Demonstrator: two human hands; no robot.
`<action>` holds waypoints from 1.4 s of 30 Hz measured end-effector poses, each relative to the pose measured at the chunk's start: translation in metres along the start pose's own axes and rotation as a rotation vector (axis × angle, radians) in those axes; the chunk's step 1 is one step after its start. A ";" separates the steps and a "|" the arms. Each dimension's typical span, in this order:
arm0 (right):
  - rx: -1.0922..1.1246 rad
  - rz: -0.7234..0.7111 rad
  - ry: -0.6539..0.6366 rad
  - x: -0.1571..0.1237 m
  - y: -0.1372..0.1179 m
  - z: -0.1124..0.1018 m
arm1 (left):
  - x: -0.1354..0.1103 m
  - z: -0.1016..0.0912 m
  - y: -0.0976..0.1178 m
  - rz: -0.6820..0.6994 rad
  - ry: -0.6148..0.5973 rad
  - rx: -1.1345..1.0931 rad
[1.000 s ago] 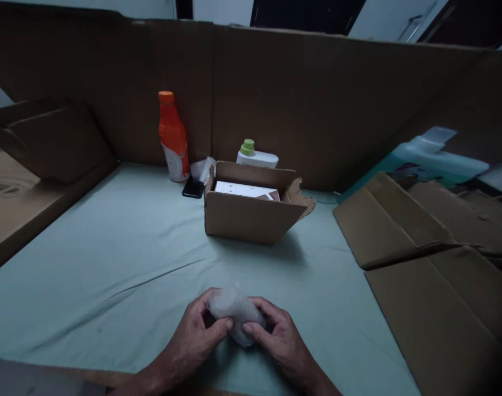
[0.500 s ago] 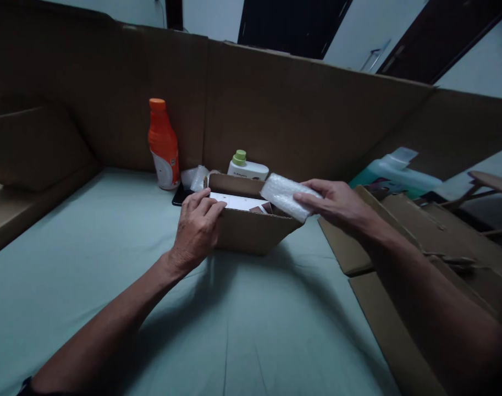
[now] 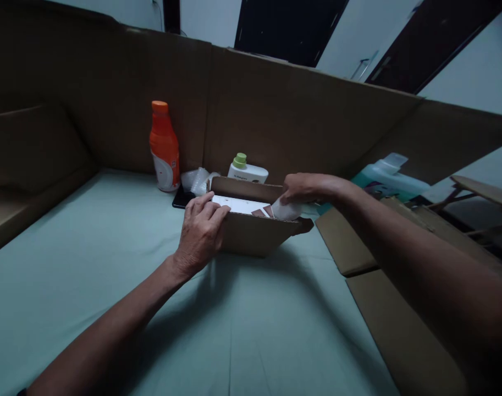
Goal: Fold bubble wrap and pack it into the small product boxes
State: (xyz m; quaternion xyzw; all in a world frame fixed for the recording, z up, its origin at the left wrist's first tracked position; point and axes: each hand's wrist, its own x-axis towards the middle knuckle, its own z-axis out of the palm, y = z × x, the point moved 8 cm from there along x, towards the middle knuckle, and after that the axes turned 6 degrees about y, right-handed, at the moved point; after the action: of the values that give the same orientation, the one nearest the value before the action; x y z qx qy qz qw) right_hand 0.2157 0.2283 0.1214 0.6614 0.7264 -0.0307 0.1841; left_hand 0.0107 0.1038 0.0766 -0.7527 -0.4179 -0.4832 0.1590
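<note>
Bubble-wrap bundle [image 3: 287, 210] sits at right end of cardboard box [image 3: 254, 241], partly below rim, touching or just beside white flat pack [image 3: 239, 204] inside.

Head view, only 1 view: right hand [image 3: 306, 188] directly above bundle, grip closed round its top. Bundle mostly covered, long axis cannot tell. Left hand [image 3: 201, 234] at box near-left corner, grip hooked over rim, well apart from bundle. Right hand clearly nearer of 2.

Box on bench [image 3: 110, 264]. Behind box: orange bottle [image 3: 164, 146], green-capped bottle [image 3: 246, 169], black phone [image 3: 180, 199]. Flattened cardboard [image 3: 403, 330] at right.
</note>
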 end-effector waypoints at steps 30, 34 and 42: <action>0.310 0.050 0.094 0.001 -0.012 0.022 | -0.002 0.001 0.003 -0.003 0.003 0.023; 0.306 0.052 0.151 0.005 -0.003 0.019 | -0.001 0.002 0.003 0.003 -0.019 0.017; 0.209 0.003 0.328 0.007 -0.016 0.019 | -0.001 0.003 0.002 -0.016 -0.012 -0.031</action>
State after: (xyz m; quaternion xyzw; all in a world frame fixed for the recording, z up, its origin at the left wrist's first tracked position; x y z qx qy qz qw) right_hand 0.2040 0.2279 0.0982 0.6740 0.7387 0.0024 -0.0061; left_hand 0.0134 0.1039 0.0743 -0.7546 -0.4171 -0.4865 0.1409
